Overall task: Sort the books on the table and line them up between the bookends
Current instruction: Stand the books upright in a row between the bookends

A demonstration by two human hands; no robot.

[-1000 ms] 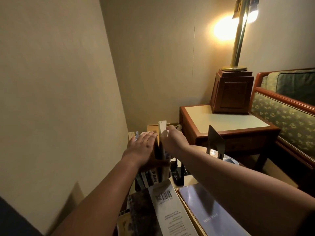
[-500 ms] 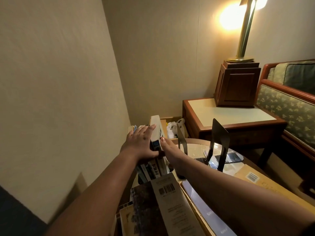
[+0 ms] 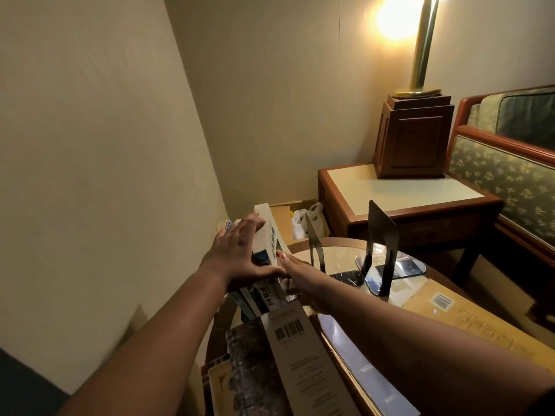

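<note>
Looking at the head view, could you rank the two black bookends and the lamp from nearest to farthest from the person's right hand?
1. Left bookend: just beside the right hand, to its right.
2. Right bookend: farther right on the same table.
3. Lamp: far back, on the side table.

Left of frame: wall (image 3: 90,175) close beside upright books (image 3: 264,295), little room there. Centre: thin bookend (image 3: 315,244) just right of the books, taller bookend (image 3: 381,235) further right; bare glass surface (image 3: 342,255) between them, open from above. Lower frame: flat books (image 3: 300,355) cover the near edge. Right: brown envelope (image 3: 480,319) lying flat
</note>
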